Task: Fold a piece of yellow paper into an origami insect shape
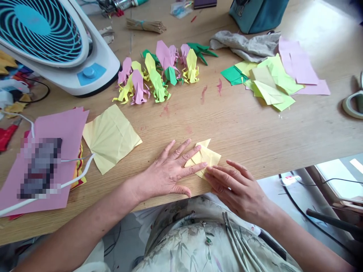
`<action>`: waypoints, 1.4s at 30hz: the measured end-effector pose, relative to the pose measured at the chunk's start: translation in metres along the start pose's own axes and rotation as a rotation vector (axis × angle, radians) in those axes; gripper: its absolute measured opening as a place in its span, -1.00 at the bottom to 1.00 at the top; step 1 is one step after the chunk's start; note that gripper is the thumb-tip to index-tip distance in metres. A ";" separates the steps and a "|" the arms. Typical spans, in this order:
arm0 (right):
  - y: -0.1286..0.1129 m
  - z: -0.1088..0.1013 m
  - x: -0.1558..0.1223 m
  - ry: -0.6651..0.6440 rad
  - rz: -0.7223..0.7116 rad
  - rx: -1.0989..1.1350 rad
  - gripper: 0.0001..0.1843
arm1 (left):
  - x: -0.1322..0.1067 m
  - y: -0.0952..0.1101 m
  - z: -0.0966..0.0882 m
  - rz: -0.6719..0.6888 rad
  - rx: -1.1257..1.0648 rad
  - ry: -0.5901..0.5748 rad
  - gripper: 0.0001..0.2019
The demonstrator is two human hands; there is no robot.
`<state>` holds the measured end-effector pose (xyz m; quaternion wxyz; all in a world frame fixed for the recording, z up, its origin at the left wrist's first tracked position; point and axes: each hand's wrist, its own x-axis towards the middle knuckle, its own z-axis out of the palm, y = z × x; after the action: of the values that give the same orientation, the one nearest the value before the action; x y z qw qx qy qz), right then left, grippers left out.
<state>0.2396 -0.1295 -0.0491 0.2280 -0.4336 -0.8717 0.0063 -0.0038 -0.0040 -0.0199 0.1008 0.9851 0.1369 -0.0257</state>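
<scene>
A small folded yellow paper lies near the front edge of the wooden table. My left hand lies flat on the table, fingers spread, with its fingertips pressing the left part of that paper. My right hand comes in from the right with fingers stretched out, its fingertips touching the paper's lower right edge. Neither hand grips anything.
A creased yellow square sheet and pink sheets lie to the left. Several folded paper figures stand at the back, with a white-and-blue fan beside them. Loose coloured sheets, a grey cloth and a tape roll are on the right.
</scene>
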 end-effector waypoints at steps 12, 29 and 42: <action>-0.003 0.001 0.002 -0.003 -0.034 -0.017 -0.74 | 0.002 0.004 -0.006 -0.051 -0.054 -0.003 -0.16; -0.002 0.001 0.001 -0.004 -0.065 -0.055 -0.75 | 0.002 -0.001 0.004 -0.047 0.015 0.002 -0.18; -0.002 0.004 -0.002 -0.004 -0.045 -0.036 -0.69 | 0.004 0.003 0.006 -0.089 0.087 0.027 -0.08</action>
<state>0.2378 -0.1316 -0.0530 0.2187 -0.4180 -0.8816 -0.0135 0.0005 -0.0067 -0.0254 0.0547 0.9818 0.1806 -0.0229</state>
